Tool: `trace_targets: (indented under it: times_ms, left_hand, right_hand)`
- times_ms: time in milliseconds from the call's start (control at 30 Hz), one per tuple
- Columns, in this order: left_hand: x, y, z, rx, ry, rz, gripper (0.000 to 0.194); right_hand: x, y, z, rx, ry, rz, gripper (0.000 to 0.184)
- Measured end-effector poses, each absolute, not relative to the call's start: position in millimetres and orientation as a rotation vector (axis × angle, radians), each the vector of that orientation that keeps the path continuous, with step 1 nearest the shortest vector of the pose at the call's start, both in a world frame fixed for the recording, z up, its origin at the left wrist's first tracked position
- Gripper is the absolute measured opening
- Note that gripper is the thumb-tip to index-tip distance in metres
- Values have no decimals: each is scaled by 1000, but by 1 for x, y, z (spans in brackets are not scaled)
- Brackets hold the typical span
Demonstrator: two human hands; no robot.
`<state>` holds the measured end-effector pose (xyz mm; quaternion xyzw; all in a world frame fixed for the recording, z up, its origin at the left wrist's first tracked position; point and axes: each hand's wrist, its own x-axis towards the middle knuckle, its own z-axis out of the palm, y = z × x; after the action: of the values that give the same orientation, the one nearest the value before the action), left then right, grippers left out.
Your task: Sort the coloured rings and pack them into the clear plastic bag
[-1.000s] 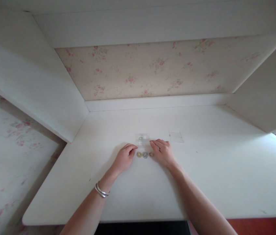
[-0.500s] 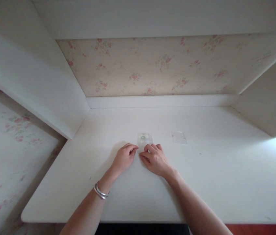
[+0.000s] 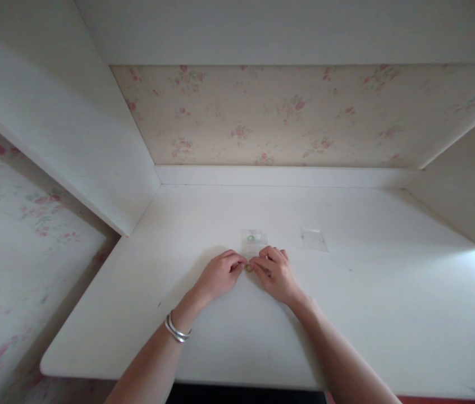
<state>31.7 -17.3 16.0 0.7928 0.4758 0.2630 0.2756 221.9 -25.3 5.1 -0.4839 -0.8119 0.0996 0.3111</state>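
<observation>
My left hand (image 3: 221, 272) rests on the white desk with thumb and fingers pinched together. Facing it, my right hand (image 3: 276, 276) is also closed, its thumb and forefinger meeting the left fingertips. Between the fingertips shows a small yellowish ring-like thing (image 3: 249, 268), apparently gripped from both sides; its exact kind is too small to make out. Just beyond the hands lies a clear plastic packet (image 3: 258, 233) with a small green round mark or object on it. My right fingers partly cover its near edge.
A second clear plastic packet (image 3: 314, 239) lies flat to the right on the white desk (image 3: 389, 314). White panels (image 3: 64, 129) enclose the desk on the left and right, with a low ledge (image 3: 288, 175) at the back. Tiny dark specks dot the surface.
My fingertips have come together, and the small yellowish ring-like thing now shows between them. The whole view has shifted slightly; both packets lie as before.
</observation>
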Motion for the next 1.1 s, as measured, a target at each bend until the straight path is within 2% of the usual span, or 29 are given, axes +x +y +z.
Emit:
trace_targets:
  times_ms: [233,367,733,1100]
  left_hand:
    - [34,-23,17,2210,1261,613,17]
    - [35,-22,13,2246,1266,585,17]
    - [37,-21,11,2293,1247,573,16]
    - [39,-15,10,1973,1252,765,20]
  right_hand:
    - [223,-5,-5,-1407,-1836,232,20]
    - [223,5,-9,-1442,-1838,225,18]
    - [231,2,-2,-1454,-1556,424,25]
    - [234,-14,8,-1371,-1801,446,23]
